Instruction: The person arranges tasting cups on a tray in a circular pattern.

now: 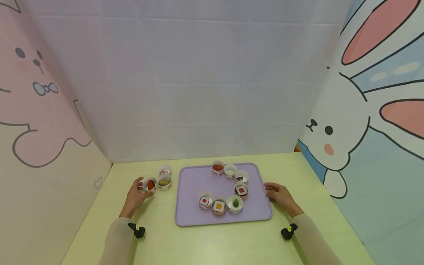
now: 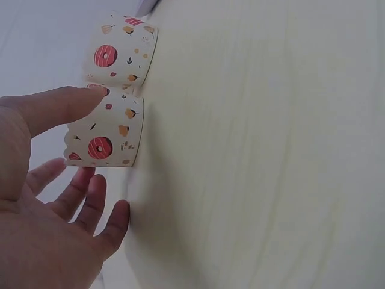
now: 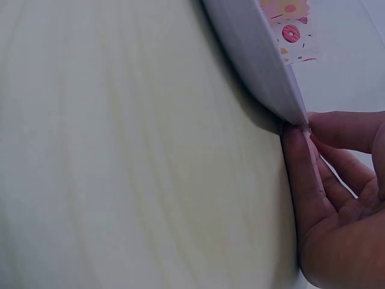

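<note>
At the left of the table, my left hand [image 1: 135,197] holds a paper baking cup [image 1: 150,184] with a red-orange piece inside, thumb on one side and fingers on the other. In the left wrist view, that cup [image 2: 103,141] has a donut print and stands against a second printed cup [image 2: 123,51]. The right hand [image 1: 281,195] pinches the right edge of a lilac tray [image 1: 195,217]. From the right wrist view, thumb and fingers meet at the tray's rim [image 3: 264,78]. Several cups with toy sushi-like pieces stand on the tray in a curve.
Beside the left hand, a cup with a yellowish piece [image 1: 164,183] and another cup [image 1: 165,170] behind it stand on the pale yellow table [image 1: 212,246]. White cloth [image 1: 198,92] hangs behind, with cartoon-printed panels at both sides.
</note>
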